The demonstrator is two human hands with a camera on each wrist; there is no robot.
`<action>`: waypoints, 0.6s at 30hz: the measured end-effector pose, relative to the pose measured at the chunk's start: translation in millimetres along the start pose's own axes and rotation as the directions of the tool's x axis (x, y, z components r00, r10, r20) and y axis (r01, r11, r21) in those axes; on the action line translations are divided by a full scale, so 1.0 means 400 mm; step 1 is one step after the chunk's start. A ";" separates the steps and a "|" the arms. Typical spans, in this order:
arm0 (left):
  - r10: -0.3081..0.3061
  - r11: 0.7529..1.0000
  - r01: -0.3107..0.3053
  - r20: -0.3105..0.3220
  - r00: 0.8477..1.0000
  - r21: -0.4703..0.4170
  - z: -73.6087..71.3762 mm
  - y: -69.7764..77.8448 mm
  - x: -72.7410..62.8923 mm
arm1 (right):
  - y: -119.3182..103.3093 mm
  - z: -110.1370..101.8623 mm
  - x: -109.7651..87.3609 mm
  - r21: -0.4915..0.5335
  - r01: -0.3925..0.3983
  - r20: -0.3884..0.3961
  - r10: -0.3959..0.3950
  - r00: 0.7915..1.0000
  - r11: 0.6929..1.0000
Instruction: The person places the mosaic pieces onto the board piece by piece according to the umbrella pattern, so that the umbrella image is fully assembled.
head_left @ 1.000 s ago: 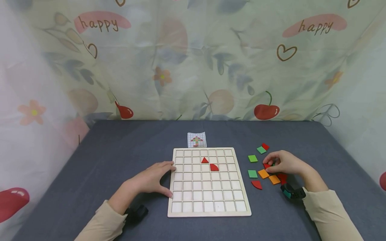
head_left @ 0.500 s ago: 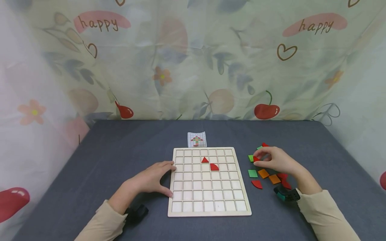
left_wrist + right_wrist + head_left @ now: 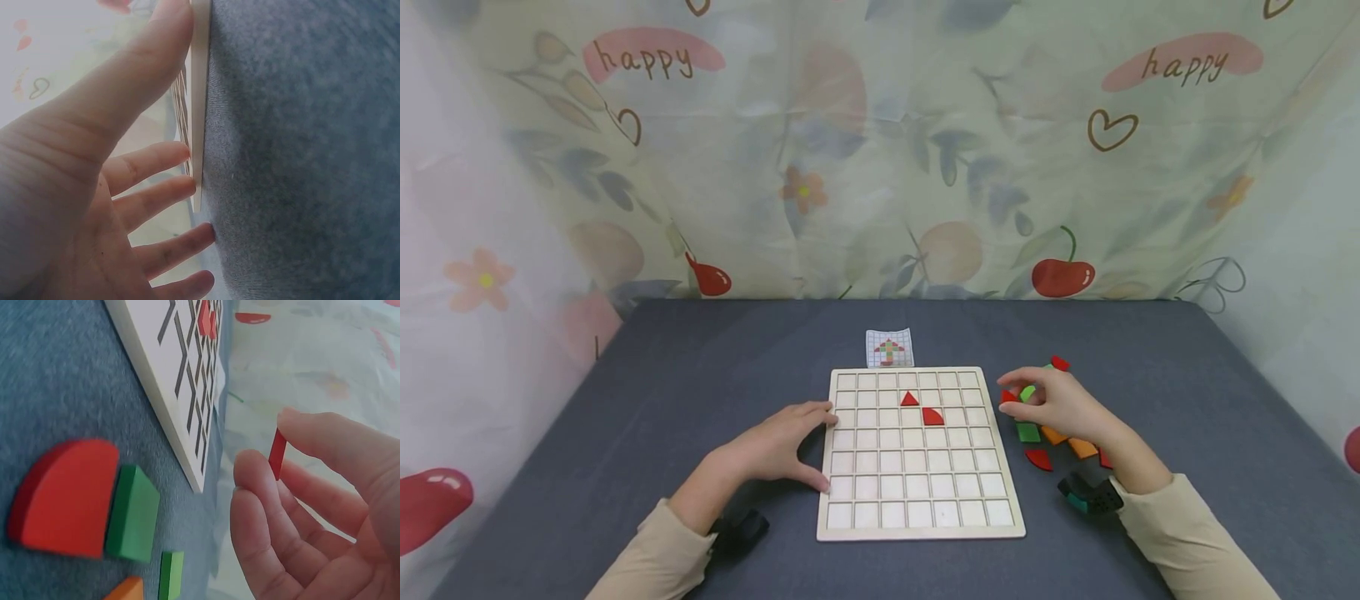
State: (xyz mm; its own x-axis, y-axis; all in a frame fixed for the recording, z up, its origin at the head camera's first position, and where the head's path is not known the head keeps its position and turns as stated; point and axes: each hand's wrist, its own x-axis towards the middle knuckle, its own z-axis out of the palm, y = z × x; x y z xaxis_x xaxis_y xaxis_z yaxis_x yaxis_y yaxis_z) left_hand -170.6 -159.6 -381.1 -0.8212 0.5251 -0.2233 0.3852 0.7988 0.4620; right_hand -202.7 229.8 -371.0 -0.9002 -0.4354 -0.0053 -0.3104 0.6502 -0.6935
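Note:
A pale board [image 3: 880, 462] with a square grid lies on the dark cloth. In its upper part sit a red triangle [image 3: 909, 400] and a red quarter-circle piece [image 3: 933, 417]. My left hand [image 3: 771, 446] touches the board's left edge, fingers and thumb spread along it. Just off the right edge, my right hand [image 3: 1060, 404] pinches a small red piece [image 3: 277, 454] between thumb and fingertips, raised above the cloth. Only its thin side shows in the right wrist view, so its full shape is hidden.
Right of the board lie a green square [image 3: 1028, 432], a red quarter-circle [image 3: 1039, 459], orange squares [image 3: 1083, 448] and another red piece [image 3: 1060, 363]. A small card [image 3: 890, 348] with an arrow-like grid pattern lies behind the board. A patterned curtain [image 3: 880, 167] hangs at the back.
My right hand has lifted the red piece from the pile and carried it left toward the board's right edge. The left hand has stayed in place.

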 end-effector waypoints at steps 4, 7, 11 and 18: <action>0.002 1.000 -0.002 0.000 1.000 0.001 0.000 0.000 -0.001 | -0.008 0.011 0.006 0.019 0.003 0.005 -0.003 1.000 1.000; 0.000 1.000 0.000 -0.001 1.000 -0.003 0.000 0.001 -0.002 | -0.016 0.017 0.008 0.017 0.025 0.001 -0.025 1.000 1.000; -0.004 1.000 0.004 -0.001 1.000 -0.006 0.000 0.001 -0.002 | -0.029 0.026 0.011 0.009 0.045 -0.001 -0.045 0.999 0.999; 0.003 1.000 -0.003 -0.001 1.000 -0.008 0.001 -0.002 -0.001 | -0.045 0.052 0.026 -0.037 0.056 0.010 -0.055 0.998 0.998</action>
State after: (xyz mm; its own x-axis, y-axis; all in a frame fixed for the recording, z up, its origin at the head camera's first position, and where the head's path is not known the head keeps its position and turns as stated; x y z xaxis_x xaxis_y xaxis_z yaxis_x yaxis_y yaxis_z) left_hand -170.5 -160.3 -381.9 -0.8205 0.5271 -0.2215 0.3842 0.7952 0.4692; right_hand -200.1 200.9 -373.6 -0.8784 -0.4773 0.0256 -0.3711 0.6473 -0.6658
